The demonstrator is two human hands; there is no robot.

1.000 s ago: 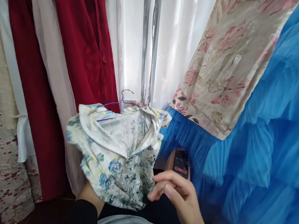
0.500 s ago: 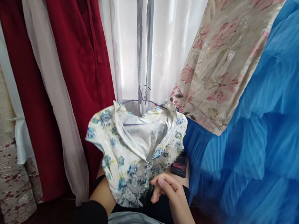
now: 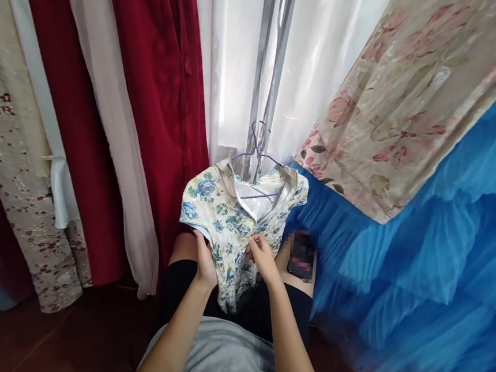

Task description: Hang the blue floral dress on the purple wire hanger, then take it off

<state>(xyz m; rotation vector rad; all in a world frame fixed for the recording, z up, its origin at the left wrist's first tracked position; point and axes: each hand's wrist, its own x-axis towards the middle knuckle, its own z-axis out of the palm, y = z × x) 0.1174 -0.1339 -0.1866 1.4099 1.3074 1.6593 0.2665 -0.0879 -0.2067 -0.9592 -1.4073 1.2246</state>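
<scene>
A white blouse [image 3: 222, 210] with blue and yellow flowers hangs on a thin purple wire hanger [image 3: 256, 149] between my knees. Its neckline is open in a V and its lower part bunches over my lap. My left hand [image 3: 207, 262] holds the blouse's side below the sleeve opening, thumb raised along the edge, with its other fingers mostly hidden by the cloth. At the front, just under the V, my right hand [image 3: 262, 258] pinches the fabric with bent fingers. A dark phone [image 3: 301, 263], partly blurred out, rests on my right thigh.
Dark red dresses [image 3: 152, 85] and a pale sheer cloth [image 3: 107, 104] hang at left. A grey metal stand [image 3: 268, 54] rises before a white curtain [image 3: 235, 63]. To the right hang a beige floral garment [image 3: 393, 117] and a ruffled blue tulle dress [image 3: 420, 253].
My left hand, earlier hidden by the blouse, now shows at its side. My right hand has gone from hovering in front to pinching the front fabric. The blouse sits straighter; the view has shifted.
</scene>
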